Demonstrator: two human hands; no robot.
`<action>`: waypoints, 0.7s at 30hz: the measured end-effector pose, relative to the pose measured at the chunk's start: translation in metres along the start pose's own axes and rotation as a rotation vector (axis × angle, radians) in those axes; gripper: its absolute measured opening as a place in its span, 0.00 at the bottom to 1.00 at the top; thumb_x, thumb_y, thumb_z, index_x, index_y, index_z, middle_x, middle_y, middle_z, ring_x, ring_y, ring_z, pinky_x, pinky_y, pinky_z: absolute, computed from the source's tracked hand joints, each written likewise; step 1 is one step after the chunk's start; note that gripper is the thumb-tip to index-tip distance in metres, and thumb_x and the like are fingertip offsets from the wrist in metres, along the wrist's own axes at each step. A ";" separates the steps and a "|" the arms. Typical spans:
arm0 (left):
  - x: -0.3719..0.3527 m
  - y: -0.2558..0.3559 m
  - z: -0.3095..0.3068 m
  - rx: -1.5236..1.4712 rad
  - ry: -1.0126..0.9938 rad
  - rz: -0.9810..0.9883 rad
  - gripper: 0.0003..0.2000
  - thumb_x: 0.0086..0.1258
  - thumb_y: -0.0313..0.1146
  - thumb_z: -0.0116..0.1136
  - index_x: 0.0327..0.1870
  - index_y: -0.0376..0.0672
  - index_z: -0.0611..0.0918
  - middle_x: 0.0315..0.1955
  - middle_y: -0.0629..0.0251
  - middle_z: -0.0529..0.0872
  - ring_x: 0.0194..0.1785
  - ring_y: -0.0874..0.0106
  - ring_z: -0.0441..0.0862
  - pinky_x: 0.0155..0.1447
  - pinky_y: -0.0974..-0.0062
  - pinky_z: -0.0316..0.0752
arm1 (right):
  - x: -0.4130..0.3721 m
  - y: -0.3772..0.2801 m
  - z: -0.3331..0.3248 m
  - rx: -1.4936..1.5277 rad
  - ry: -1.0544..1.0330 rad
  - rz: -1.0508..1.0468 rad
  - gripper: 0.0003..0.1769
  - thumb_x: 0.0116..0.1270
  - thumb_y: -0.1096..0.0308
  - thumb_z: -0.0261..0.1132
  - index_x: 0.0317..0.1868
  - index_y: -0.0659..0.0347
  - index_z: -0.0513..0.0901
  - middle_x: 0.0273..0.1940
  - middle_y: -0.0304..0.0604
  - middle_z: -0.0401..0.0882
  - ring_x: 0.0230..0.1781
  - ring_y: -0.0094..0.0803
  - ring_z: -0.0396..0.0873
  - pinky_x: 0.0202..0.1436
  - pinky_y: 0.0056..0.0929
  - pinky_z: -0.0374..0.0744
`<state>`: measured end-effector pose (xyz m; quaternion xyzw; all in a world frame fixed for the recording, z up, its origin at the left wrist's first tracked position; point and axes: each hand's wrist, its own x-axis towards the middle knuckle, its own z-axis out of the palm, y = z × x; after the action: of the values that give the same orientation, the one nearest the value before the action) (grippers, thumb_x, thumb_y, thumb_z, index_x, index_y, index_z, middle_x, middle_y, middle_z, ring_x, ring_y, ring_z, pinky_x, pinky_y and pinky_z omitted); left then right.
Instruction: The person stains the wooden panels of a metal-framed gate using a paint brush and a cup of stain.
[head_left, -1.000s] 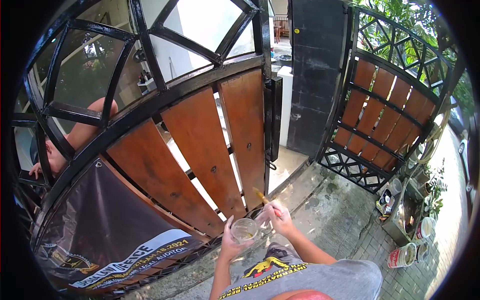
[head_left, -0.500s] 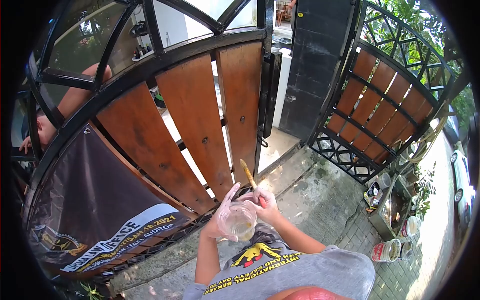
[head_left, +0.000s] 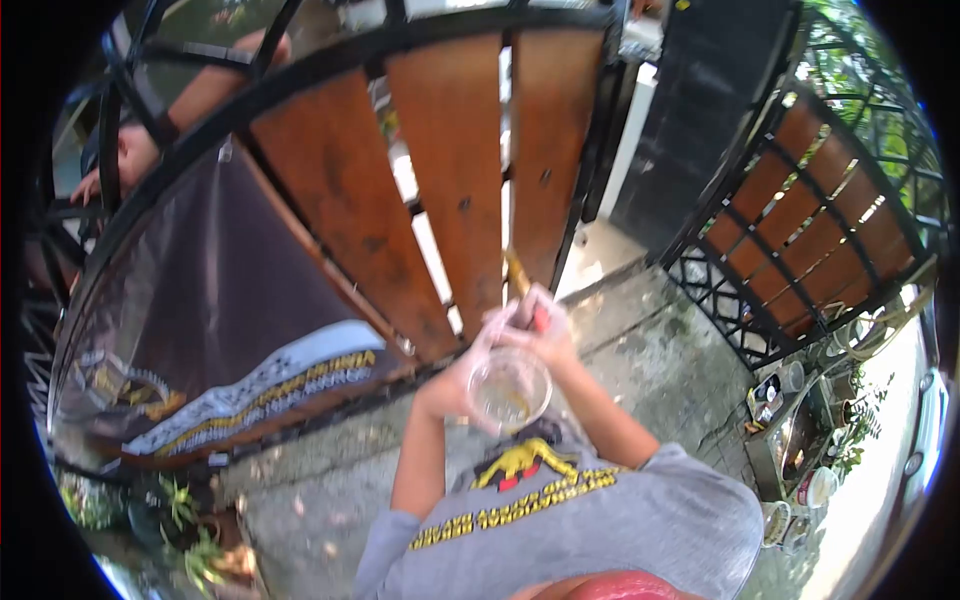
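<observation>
My left hand [head_left: 462,380] is closed around a clear plastic cup [head_left: 510,392], which has a little yellowish residue near its bottom. My right hand [head_left: 548,338] grips a paintbrush [head_left: 518,272] with a red handle, its brown-stained end pointing up toward the gate. Both hands are close together in front of my chest, the right one just above the cup's rim. Pale smears cover my fingers. Ahead stands a gate leaf with brown wooden slats [head_left: 445,170] in a black metal frame [head_left: 330,55]; the brush tip appears in front of the slats, and contact cannot be judged.
A dark banner [head_left: 220,270] hangs on the gate's left side. Behind the frame at upper left is another person's arm [head_left: 205,95]. A second slatted gate leaf [head_left: 815,215] stands at right, with buckets [head_left: 818,487] and potted plants near it. Plants [head_left: 180,500] grow at lower left.
The view has shifted and blurred, so the gate sits farther right and higher. My right hand has come nearer to my left, over the cup. Both hands keep their hold.
</observation>
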<state>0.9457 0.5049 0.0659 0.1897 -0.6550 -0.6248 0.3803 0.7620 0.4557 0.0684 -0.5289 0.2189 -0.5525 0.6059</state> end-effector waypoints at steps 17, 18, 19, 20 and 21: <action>0.003 0.018 0.008 0.109 0.008 0.040 0.88 0.25 0.40 0.96 0.85 0.38 0.32 0.86 0.56 0.38 0.82 0.72 0.56 0.82 0.67 0.61 | -0.005 -0.032 0.005 -0.230 -0.013 -0.108 0.28 0.61 0.77 0.80 0.38 0.57 0.63 0.47 0.55 0.89 0.41 0.27 0.90 0.45 0.26 0.89; 0.003 0.018 0.009 0.113 0.007 0.037 0.88 0.25 0.40 0.96 0.85 0.38 0.32 0.86 0.56 0.38 0.82 0.72 0.56 0.82 0.67 0.61 | -0.005 -0.032 0.004 -0.275 -0.023 -0.142 0.28 0.61 0.78 0.80 0.38 0.57 0.63 0.47 0.56 0.89 0.41 0.27 0.90 0.44 0.26 0.88; 0.003 0.018 0.008 0.114 0.008 0.036 0.88 0.25 0.40 0.96 0.85 0.38 0.32 0.86 0.56 0.37 0.82 0.72 0.56 0.82 0.67 0.61 | -0.004 -0.032 0.002 -0.320 -0.035 -0.175 0.28 0.61 0.79 0.80 0.38 0.57 0.63 0.47 0.56 0.89 0.40 0.27 0.89 0.43 0.26 0.88; 0.004 0.018 0.009 0.116 0.007 0.033 0.88 0.25 0.40 0.96 0.85 0.38 0.32 0.86 0.56 0.37 0.82 0.72 0.55 0.82 0.67 0.61 | -0.004 -0.033 0.000 -0.367 -0.048 -0.206 0.28 0.60 0.80 0.80 0.38 0.57 0.63 0.47 0.57 0.88 0.40 0.27 0.89 0.42 0.26 0.87; 0.003 0.018 0.010 0.115 0.008 0.033 0.88 0.25 0.40 0.95 0.85 0.38 0.32 0.86 0.56 0.37 0.82 0.72 0.55 0.82 0.67 0.61 | -0.004 -0.034 -0.001 -0.420 -0.052 -0.243 0.28 0.60 0.78 0.81 0.37 0.57 0.63 0.46 0.56 0.89 0.39 0.27 0.89 0.41 0.26 0.88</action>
<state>0.9405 0.5115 0.0846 0.2031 -0.6913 -0.5789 0.3817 0.7451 0.4645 0.0968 -0.6797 0.2481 -0.5498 0.4173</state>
